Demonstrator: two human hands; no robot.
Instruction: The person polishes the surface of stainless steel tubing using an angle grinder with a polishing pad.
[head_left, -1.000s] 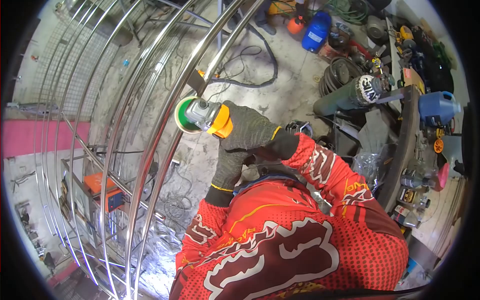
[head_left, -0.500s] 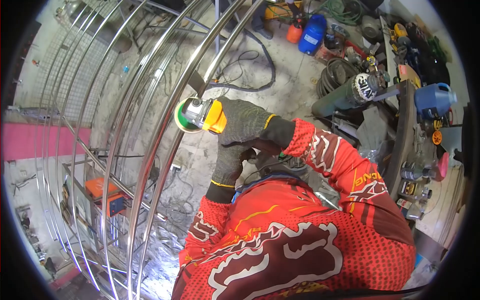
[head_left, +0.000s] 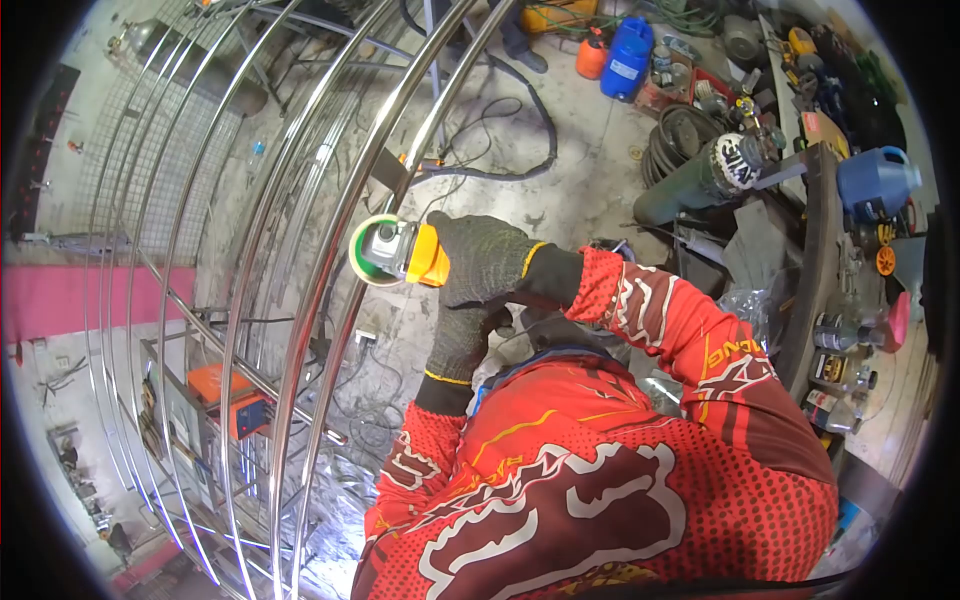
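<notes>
An angle grinder (head_left: 428, 256) with a yellow body and silver head points left, its disc (head_left: 366, 250) green with a pale rim. The disc's edge overlaps a shiny curved metal tube (head_left: 345, 215). My right hand (head_left: 488, 258), in a dark grey knit glove, is wrapped round the grinder's body behind the head. Just below it, my left hand (head_left: 462, 345), gloved alike, is closed at the rear of the grinder; most of its fingers and that end of the tool are hidden. A small flat metal plate (head_left: 388, 172) spans two tubes above the disc.
Several more curved tubes (head_left: 180, 230) run down the left. An orange machine (head_left: 228, 395) stands behind them. A gas cylinder (head_left: 690, 185), a blue jug (head_left: 627, 60) and coiled hose (head_left: 675, 145) are at upper right. Cables (head_left: 545, 130) lie on the floor; a person's leg (head_left: 515, 40) shows at top.
The grinder has moved slightly down along the tube, and its head has turned a little. Both hands keep their hold. The whole view has shifted slightly.
</notes>
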